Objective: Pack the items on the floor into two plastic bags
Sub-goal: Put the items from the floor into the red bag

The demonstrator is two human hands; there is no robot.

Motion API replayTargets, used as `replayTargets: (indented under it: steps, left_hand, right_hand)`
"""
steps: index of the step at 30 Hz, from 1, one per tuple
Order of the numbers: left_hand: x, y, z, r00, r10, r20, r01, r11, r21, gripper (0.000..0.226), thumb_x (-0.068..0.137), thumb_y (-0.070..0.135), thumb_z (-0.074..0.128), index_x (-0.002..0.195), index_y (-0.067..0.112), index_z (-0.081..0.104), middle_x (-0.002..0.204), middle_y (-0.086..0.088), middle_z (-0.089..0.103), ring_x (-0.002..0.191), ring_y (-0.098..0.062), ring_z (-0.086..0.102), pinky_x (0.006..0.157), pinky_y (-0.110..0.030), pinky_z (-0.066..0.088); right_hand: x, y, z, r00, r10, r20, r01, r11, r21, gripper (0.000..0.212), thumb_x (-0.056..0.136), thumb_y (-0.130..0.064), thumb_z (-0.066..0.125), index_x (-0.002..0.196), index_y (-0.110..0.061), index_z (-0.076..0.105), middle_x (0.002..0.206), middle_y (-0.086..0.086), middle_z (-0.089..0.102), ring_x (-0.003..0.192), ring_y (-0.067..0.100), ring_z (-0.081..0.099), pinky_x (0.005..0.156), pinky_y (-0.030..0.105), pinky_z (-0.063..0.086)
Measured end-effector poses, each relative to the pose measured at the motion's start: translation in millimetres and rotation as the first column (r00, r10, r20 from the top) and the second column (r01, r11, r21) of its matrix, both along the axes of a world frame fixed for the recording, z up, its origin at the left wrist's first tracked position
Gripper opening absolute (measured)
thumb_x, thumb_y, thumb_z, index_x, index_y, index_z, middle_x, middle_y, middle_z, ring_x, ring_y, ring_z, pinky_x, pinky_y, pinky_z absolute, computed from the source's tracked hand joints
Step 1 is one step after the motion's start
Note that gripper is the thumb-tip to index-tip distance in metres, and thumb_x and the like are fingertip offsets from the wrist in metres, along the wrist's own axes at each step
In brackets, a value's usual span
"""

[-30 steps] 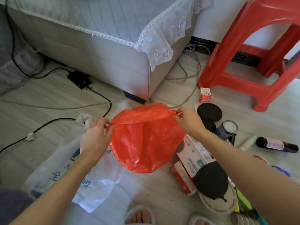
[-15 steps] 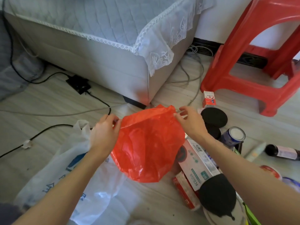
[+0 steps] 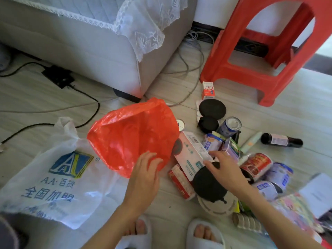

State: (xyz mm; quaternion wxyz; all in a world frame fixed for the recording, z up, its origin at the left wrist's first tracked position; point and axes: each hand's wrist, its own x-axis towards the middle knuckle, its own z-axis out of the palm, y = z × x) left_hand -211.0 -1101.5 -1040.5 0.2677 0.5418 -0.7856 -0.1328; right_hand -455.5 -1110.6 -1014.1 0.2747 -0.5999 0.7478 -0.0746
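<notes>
A red plastic bag (image 3: pixel 133 133) lies puffed up on the floor, partly over a white plastic bag (image 3: pixel 53 177) with blue print. My left hand (image 3: pixel 145 175) rests with relaxed fingers on the red bag's near edge. My right hand (image 3: pixel 226 169) reaches with spread fingers over the pile of items, touching a white box (image 3: pixel 190 151) and a black round pouch (image 3: pixel 208 186). Around them lie a red box (image 3: pixel 179 182), a blue can (image 3: pixel 230 125), a red can (image 3: pixel 256 164), a dark bottle (image 3: pixel 282 140), black discs (image 3: pixel 212 108) and a small carton (image 3: pixel 208 90).
A red plastic stool (image 3: pixel 251 60) stands behind the pile at the back right. A grey bed base (image 3: pixel 89 42) with a lace cover fills the back left. Black cables (image 3: pixel 86 94) and an adapter (image 3: pixel 58 76) cross the floor on the left. My slippered feet (image 3: pixel 204 232) are at the bottom.
Both hands have let go of the red bag's mouth and dropped lower. The bag has settled on the floor. My right hand has moved onto the pile of items.
</notes>
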Motion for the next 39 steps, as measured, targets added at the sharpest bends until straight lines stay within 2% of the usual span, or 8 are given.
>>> replayTargets:
  steps: [6,13,20,24,30,32,36,39]
  left_hand:
    - [-41,7,-50,0.898,-0.334,0.288,0.248,0.922,0.297,0.085,0.034,-0.002,0.082,0.116,0.005,0.059,0.116,-0.013,0.063,0.107,-0.028,0.062,0.087,-0.034,0.051]
    - [-56,1,-70,0.934,-0.273,0.232,0.133,0.865,0.483,0.078,0.089,0.010,0.054,0.147,0.006,0.002,0.156,-0.012,0.005,0.144,-0.025,0.008,0.116,-0.028,0.008]
    - [-53,8,-75,0.964,-0.175,0.199,0.045,0.847,0.530,0.053,0.093,0.031,0.049,0.141,0.019,0.030,0.135,-0.008,0.041,0.123,-0.028,0.043,0.099,-0.037,0.039]
    - [-49,6,-83,0.906,-0.268,0.329,0.169,0.939,0.300,0.056,0.055,0.002,0.073,0.109,0.013,0.062,0.108,-0.015,0.061,0.090,-0.033,0.062,0.069,-0.037,0.053]
    - [-37,2,-93,0.820,-0.437,0.370,0.400,0.899,0.178,0.037,0.065,0.011,0.057,0.101,0.011,0.063,0.103,-0.007,0.066,0.095,-0.022,0.066,0.081,-0.029,0.054]
    - [-29,2,-95,0.819,-0.500,0.281,0.368,0.835,0.410,0.060,0.047,0.017,0.078,0.105,0.010,0.060,0.100,-0.007,0.062,0.086,-0.020,0.064,0.075,-0.024,0.052]
    - [-28,17,-70,0.987,-0.145,-0.066,0.150,0.705,0.694,0.074,0.057,0.052,0.061,0.118,0.009,0.055,0.109,-0.006,0.056,0.099,-0.019,0.056,0.084,-0.018,0.041]
    - [-16,24,-40,0.954,0.245,-0.174,0.003,0.572,0.820,0.044,0.072,0.035,0.074,0.110,0.019,0.058,0.100,0.001,0.063,0.083,-0.007,0.060,0.068,-0.010,0.046]
  right_hand:
    - [-16,-1,-20,0.998,-0.055,0.006,0.055,0.998,0.013,0.050,0.086,-0.054,0.049,0.120,-0.017,0.057,0.120,0.001,0.058,0.111,0.019,0.053,0.087,0.032,0.046]
    - [-6,-45,-42,0.999,0.039,-0.036,-0.021,0.913,0.407,0.069,0.075,-0.058,0.063,0.125,-0.014,0.043,0.122,0.007,0.052,0.105,0.019,0.050,0.082,0.030,0.046]
    - [-7,-43,-46,0.998,-0.055,-0.004,0.052,0.908,0.417,0.085,0.073,-0.052,0.069,0.139,-0.016,0.028,0.133,0.009,0.046,0.118,0.024,0.048,0.090,0.035,0.045]
    - [-4,-37,-44,0.997,-0.071,0.003,0.067,0.953,0.296,0.088,0.071,-0.049,0.072,0.140,-0.018,0.027,0.135,0.010,0.038,0.120,0.025,0.044,0.093,0.037,0.043]
    - [-6,-33,-35,0.985,-0.170,0.008,0.167,0.976,0.140,0.081,0.073,-0.047,0.070,0.139,-0.020,0.032,0.136,0.009,0.037,0.123,0.025,0.041,0.097,0.038,0.040]
    - [-6,-29,-30,0.981,-0.191,0.027,0.188,0.976,0.108,0.080,0.073,-0.046,0.070,0.139,-0.021,0.032,0.136,0.007,0.036,0.123,0.024,0.040,0.099,0.037,0.039]
    - [-4,-22,-10,0.965,-0.252,0.073,0.253,0.967,-0.012,0.077,0.073,-0.042,0.071,0.138,-0.022,0.035,0.136,0.006,0.035,0.125,0.022,0.034,0.102,0.036,0.032]
    - [-7,-16,14,0.964,-0.249,0.095,0.260,0.957,-0.128,0.072,0.071,-0.042,0.073,0.133,-0.021,0.044,0.130,0.006,0.041,0.121,0.022,0.038,0.102,0.036,0.033]
